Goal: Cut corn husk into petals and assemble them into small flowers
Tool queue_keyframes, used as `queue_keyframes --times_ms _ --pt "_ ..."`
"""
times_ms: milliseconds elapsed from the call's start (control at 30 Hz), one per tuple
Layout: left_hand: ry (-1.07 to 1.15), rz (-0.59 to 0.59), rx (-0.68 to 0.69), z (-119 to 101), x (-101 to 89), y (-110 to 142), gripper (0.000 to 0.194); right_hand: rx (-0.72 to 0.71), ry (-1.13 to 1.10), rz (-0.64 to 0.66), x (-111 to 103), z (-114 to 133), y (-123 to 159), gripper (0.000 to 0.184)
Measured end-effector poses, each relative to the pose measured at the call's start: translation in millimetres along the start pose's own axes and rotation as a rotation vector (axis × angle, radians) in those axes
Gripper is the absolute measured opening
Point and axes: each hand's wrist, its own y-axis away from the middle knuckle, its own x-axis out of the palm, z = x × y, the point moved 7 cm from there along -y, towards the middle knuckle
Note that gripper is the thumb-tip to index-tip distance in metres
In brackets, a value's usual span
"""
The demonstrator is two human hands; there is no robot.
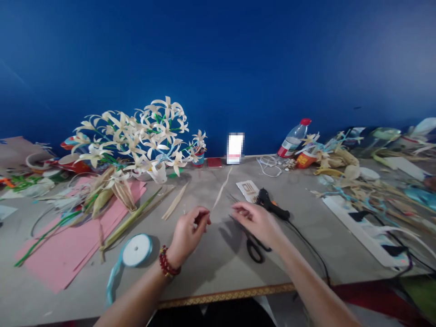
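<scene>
My left hand [189, 231], with a red bead bracelet on the wrist, is closed in a pinch on the near end of a long thin pale husk strip [222, 188] that runs away across the table. My right hand [256, 220] hovers just to the right with fingers curled, thumb and fingertips close together near the table; what it holds, if anything, is too small to see. Black scissors [255, 247] lie under the right hand. A black glue gun [271, 205] lies just beyond it, its cord trailing off toward the near edge.
A bouquet of pale husk flowers [143, 131] stands at back left above pink paper [68, 245]. A light blue ribbon roll [136, 250], green stems [131, 219], a water bottle [293, 137], a white power strip [361, 229] and craft scraps at right.
</scene>
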Motion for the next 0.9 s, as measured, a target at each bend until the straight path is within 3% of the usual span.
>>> queue_keyframes --times_ms 67,200,333,433,533,667,767,900 --pt "0.206 0.011 -0.099 5.2 2.6 -0.3 0.016 0.012 0.375 -0.109 -25.9 -16.3 15.2 0.016" --pt "0.496 0.056 -0.219 7.5 10.7 -0.1 0.022 0.019 0.616 -0.016 -34.8 -47.0 40.8 0.016" --pt "0.649 0.090 -0.266 7.6 16.2 -0.1 0.025 -0.015 0.646 0.017 -33.8 -57.7 47.5 0.018" --pt "0.710 0.090 -0.281 10.0 17.7 -0.8 0.027 0.019 0.572 -0.021 -45.1 -61.0 46.1 0.015" --pt "0.739 0.079 -0.277 11.5 17.8 -1.9 0.028 0.047 0.333 -0.010 -49.7 -54.8 42.4 0.016" --pt "0.778 0.086 -0.247 9.7 18.9 -1.7 0.030 0.046 -0.038 0.010 -29.2 -27.0 23.0 0.024" --pt "0.750 0.096 -0.200 8.3 18.1 -1.5 0.031 -0.049 0.093 0.030 -9.3 -6.5 -1.6 0.020" --pt "0.696 0.058 -0.165 11.3 12.0 -3.5 0.028 0.005 0.500 -0.059 -12.8 -14.0 -21.7 0.018"
